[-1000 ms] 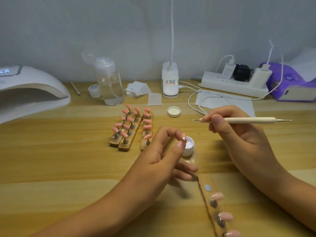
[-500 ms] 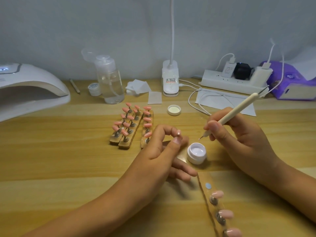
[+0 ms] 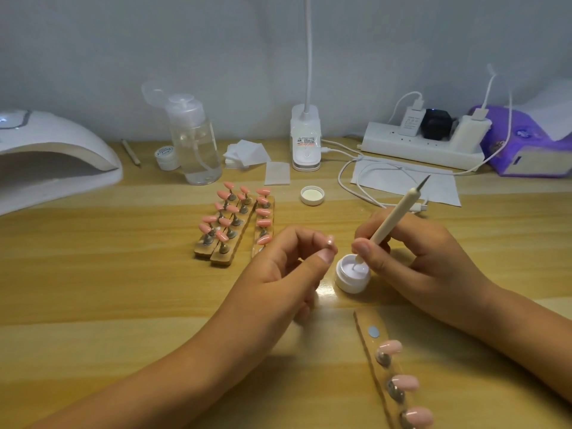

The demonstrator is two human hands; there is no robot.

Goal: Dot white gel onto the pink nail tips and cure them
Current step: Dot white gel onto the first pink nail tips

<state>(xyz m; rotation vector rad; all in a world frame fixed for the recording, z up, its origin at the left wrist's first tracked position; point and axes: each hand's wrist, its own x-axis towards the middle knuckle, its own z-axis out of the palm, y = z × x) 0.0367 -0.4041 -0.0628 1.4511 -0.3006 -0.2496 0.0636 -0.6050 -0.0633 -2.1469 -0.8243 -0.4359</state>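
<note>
Pink nail tip (image 3: 330, 242) pinched by left hand (image 3: 278, 270), raised beside gel jar (image 3: 353, 281) for quick dotting; right hand (image 3: 411, 258) grips dotting pen (image 3: 397, 213) pencil-style, tip dipped in jar between both hands, loading gel.

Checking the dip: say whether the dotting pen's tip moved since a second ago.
Yes. The tip of the dotting pen dropped from beside the loose lid into the gel pot.

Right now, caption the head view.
Right hand dips white dotting pen into round white gel jar; left hand pinches pink nail tip.
</note>
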